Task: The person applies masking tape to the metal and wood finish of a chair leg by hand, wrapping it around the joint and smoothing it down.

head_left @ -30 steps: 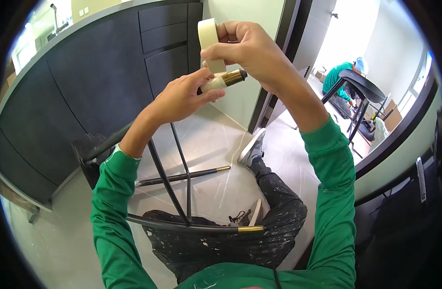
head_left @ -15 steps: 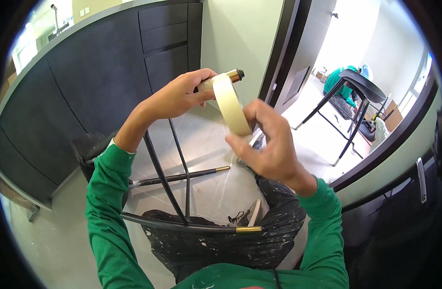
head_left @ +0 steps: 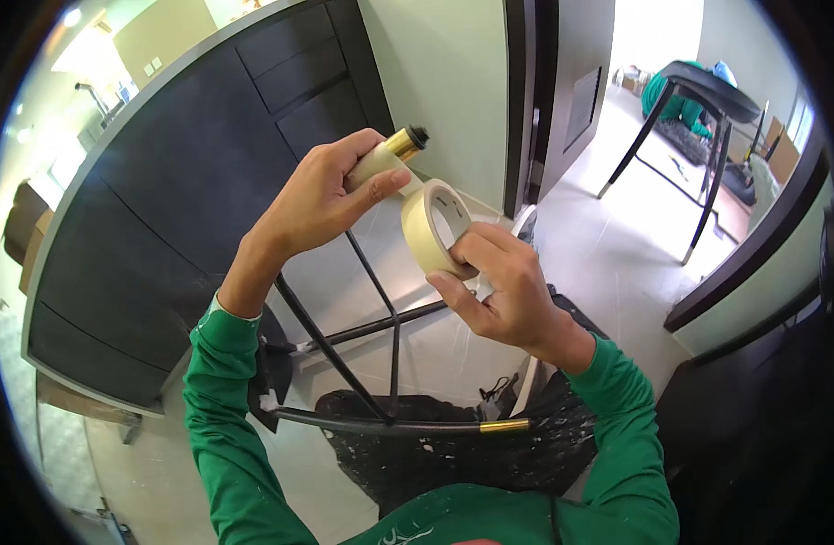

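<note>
My left hand (head_left: 322, 191) is closed round the end of a leg of a tipped-over black stool (head_left: 333, 352). Cream masking tape (head_left: 372, 173) covers part of that leg below its gold tip (head_left: 402, 144), which ends in a black foot. My left thumb presses on the tape. From there a short strip runs to the masking tape roll (head_left: 417, 232), gripped by my right hand (head_left: 517, 291) with fingers inside the ring and thumb outside. Another leg's gold tip (head_left: 505, 425) lies above my paint-spotted dark trousers.
Dark cabinets (head_left: 163, 200) stand at the left, beside a pale wall (head_left: 444, 91). Beyond a dark door frame (head_left: 519, 109), a second black stool (head_left: 699, 86) stands upright. A person in green (head_left: 676, 104) crouches behind it. Cardboard (head_left: 785, 154) leans at the far right.
The roll has turned so its open ring shows, and my right fingers have gone inside it. My left thumb has shifted onto the tape at the leg. The view has swung slightly.
</note>
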`<act>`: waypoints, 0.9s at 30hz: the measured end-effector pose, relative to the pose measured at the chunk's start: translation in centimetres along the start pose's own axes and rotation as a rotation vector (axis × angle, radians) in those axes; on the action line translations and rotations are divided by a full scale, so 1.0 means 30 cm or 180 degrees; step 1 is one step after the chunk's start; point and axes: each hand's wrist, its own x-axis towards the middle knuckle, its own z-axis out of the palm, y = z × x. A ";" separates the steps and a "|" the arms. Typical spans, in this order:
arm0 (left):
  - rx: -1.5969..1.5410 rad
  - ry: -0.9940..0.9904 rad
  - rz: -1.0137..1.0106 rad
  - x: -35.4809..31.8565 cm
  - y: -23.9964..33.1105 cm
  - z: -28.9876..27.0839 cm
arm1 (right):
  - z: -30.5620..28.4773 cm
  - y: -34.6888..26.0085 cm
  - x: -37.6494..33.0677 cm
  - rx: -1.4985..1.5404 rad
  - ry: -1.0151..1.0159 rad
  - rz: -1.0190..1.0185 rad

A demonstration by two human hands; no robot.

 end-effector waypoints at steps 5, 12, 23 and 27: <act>0.0513 0.0223 0.0300 0.003 0.033 0.027 | 0.011 0.043 -0.015 -0.0199 0.0072 -0.0025; 0.0990 0.0514 0.0151 -0.033 0.062 0.059 | 0.021 0.166 0.042 -0.0035 0.0009 0.0188; 0.1873 0.1169 0.0484 -0.073 0.104 0.127 | -0.073 0.160 0.477 0.1638 -0.1031 0.1514; 0.1371 0.0936 0.0184 -0.108 0.130 0.134 | -0.104 0.043 0.514 0.1605 -0.1143 0.1591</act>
